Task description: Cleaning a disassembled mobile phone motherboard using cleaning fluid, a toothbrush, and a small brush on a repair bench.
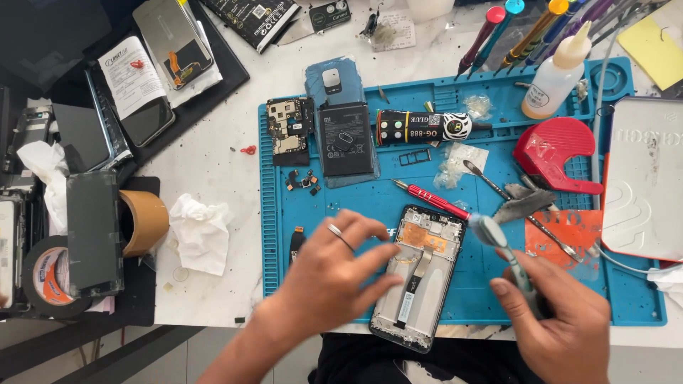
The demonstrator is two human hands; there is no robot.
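An opened phone frame (420,274) with an orange flex cable lies face down on the blue work mat (455,135). My left hand (331,274), a ring on one finger, hovers just left of the frame with fingers spread and holds nothing. My right hand (558,320) grips a grey-handled brush (501,249) whose head points up toward the frame's top right corner. A red screwdriver (430,199) lies just above the frame.
On the mat lie a battery (345,139), a circuit board (288,128), a glue tube (423,126), a red tool holder (558,153), metal spudgers and a glue bottle (558,71). Tape rolls (139,220), crumpled tissue (199,231) and phone parts sit left.
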